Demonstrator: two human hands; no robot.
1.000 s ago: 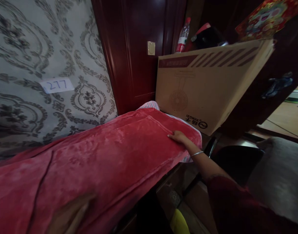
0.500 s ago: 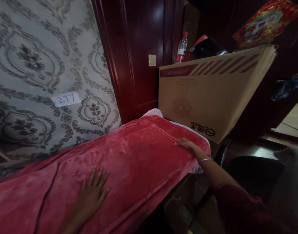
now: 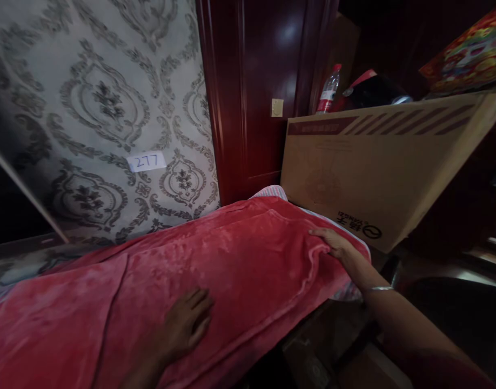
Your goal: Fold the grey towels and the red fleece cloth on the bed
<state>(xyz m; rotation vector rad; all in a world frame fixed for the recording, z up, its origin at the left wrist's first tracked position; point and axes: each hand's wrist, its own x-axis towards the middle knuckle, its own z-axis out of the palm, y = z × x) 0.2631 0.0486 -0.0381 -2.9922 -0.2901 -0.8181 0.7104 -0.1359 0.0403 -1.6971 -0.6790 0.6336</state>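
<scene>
A red plush blanket (image 3: 240, 270) lies folded along a long surface, with a dark fold line crossing its left part. My right hand (image 3: 336, 244) is closed on the blanket's edge near the far right end, where the cloth is bunched and slightly raised. Lower down, my left hand (image 3: 185, 320) is over the middle of the blanket, its fingers bent a little and the thumb apart, with no cloth gathered in it. Striped cloth (image 3: 272, 191) shows from under the blanket at its far end.
A large cardboard box (image 3: 353, 173) stands beyond the blanket's end. Behind its top edge are a red-capped bottle (image 3: 329, 89) and a dark object. A dark red wooden panel (image 3: 260, 59) and patterned wallpaper bearing a "277" label (image 3: 147, 161) are behind.
My right hand has gathered the blanket's edge, which now wrinkles beside it. The fingers of my left hand, spread flat before, are now closer together and bent. The view has turned left.
</scene>
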